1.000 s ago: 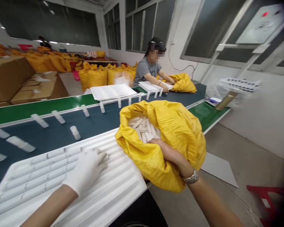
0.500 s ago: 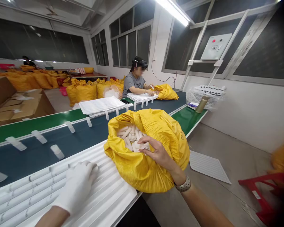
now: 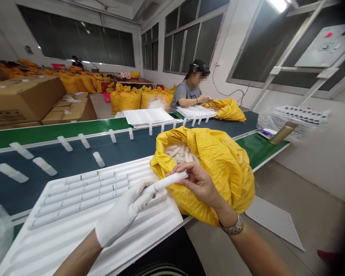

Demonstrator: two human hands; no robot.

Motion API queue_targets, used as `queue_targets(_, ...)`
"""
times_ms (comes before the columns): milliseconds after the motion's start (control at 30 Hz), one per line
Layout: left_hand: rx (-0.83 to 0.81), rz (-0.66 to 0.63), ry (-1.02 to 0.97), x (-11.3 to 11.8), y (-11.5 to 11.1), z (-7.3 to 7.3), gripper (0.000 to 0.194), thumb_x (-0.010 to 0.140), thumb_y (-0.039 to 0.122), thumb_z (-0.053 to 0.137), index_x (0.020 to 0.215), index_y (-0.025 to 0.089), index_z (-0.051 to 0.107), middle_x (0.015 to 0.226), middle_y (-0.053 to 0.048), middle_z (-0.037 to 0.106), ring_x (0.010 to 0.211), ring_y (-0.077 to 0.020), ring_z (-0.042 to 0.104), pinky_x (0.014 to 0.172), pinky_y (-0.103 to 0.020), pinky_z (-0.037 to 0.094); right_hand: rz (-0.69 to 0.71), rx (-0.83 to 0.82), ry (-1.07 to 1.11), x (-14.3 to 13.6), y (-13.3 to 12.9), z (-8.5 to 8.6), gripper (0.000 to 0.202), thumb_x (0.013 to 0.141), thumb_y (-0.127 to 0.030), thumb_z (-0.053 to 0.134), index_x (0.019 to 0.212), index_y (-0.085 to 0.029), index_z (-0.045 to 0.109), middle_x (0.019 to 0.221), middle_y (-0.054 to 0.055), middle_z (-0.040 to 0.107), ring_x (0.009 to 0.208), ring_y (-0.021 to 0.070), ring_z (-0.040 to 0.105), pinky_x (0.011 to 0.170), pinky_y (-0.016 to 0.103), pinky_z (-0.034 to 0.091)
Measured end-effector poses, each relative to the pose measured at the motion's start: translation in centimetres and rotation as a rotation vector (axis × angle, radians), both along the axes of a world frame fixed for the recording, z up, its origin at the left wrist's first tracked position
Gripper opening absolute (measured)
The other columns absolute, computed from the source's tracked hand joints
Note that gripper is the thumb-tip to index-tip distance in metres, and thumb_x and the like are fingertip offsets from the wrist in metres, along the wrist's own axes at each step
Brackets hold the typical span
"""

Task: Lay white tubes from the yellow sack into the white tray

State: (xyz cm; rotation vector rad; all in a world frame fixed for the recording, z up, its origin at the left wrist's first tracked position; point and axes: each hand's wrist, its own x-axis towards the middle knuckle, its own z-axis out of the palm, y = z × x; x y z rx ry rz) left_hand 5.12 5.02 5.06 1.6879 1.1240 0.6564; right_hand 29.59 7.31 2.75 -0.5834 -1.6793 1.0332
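Head view: both hands (image 3: 117, 216) (image 3: 201, 186) have come together on a tube (image 3: 170, 181).

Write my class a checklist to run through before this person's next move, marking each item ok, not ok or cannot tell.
1. White tube held securely: ok; the left hand grips one end, the right hand the other.
2. Both hands gloved, if your rules want that: not ok; the left wears a white glove, the right is bare.
3. Yellow sack open: ok; its mouth gapes, with more pale tubes showing inside.
4. Sack steadily supported: cannot tell; its underside is hidden.
5. Rows of tubes lying neatly on the white grooved tray: ok; they lie side by side.
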Motion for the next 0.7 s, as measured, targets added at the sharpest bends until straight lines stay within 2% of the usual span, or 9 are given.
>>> queue_targets(133, 0.062, -0.031, -0.015, -0.5, -0.2, -1.1, 0.036, 0.099, 0.049, 0.045, 0.116, 0.021, 0.061, 0.111, -0.004, 0.069, 0.104, -0.0221, 0.064, 0.092, -0.032, 0.05, 0.043, 0.028, -0.096, -0.1, 0.1, 0.0, 0.019, 0.096, -0.027, 0.07, 0.11, -0.023, 0.059, 0.111, 0.005, 0.066, 0.103, 0.0189, 0.068, 0.086, 0.031, 0.056)
queue_targets(233, 0.132, -0.013, 0.024, -0.7, -0.4, -1.8, 0.032, 0.099, 0.044, 0.046, 0.118, 0.022, 0.06, 0.114, -0.004, 0.069, 0.106, -0.0221, 0.065, 0.096, -0.034, 0.049, -0.006, 0.099, -0.393, 0.2, 0.3, 0.5, 0.023, 0.095, -0.036, 0.071, 0.109, -0.022, 0.06, 0.099, 0.002, 0.066, 0.084, 0.0151, 0.063, 0.074, 0.026, 0.051)
queue_targets(333, 0.184, -0.005, 0.046, -1.1, -0.9, -2.7, 0.027, 0.099, 0.04, 0.049, 0.118, 0.023, 0.06, 0.116, -0.004, 0.069, 0.108, -0.022, 0.065, 0.097, -0.036, 0.05, 0.069, 0.16, -0.661, 0.2, 0.5, 1.3, 0.027, 0.097, -0.043, 0.066, 0.109, -0.02, 0.059, 0.091, 0.001, 0.062, 0.073, 0.0133, 0.056, 0.068, 0.025, 0.046)
queue_targets(433, 0.272, -0.009, 0.07, -1.4, -1.7, -3.7, 0.021, 0.101, 0.035, 0.048, 0.114, 0.023, 0.059, 0.11, -0.003, 0.069, 0.103, -0.0202, 0.067, 0.092, -0.034, 0.052, 0.172, 0.141, -0.728, -0.4, 0.5, 1.8, 0.026, 0.101, -0.044, 0.058, 0.109, -0.02, 0.055, 0.091, 0.001, 0.06, 0.076, 0.0144, 0.055, 0.071, 0.026, 0.046)
queue_targets(600, 0.677, 0.079, 0.13, -1.6, -3.1, -5.3, 0.017, 0.102, 0.021, 0.047, 0.119, 0.025, 0.052, 0.104, -0.003, 0.065, 0.093, -0.0165, 0.067, 0.085, -0.03, 0.054, 0.25, 0.025, -0.755, -2.1, 0.5, 1.8, 0.028, 0.103, -0.048, 0.055, 0.096, -0.021, 0.052, 0.078, -0.004, 0.051, 0.068, 0.0124, 0.05, 0.064, 0.025, 0.038)
queue_targets(700, 0.775, 0.106, 0.188, -1.5, -3.4, -5.9, 0.018, 0.101, 0.017, 0.048, 0.119, 0.023, 0.05, 0.101, -0.004, 0.065, 0.089, -0.017, 0.067, 0.081, -0.03, 0.055, 0.278, -0.019, -0.74, -3.0, 0.4, 1.7, 0.031, 0.102, -0.049, 0.055, 0.092, -0.021, 0.05, 0.075, -0.005, 0.049, 0.068, 0.0122, 0.049, 0.064, 0.024, 0.036)
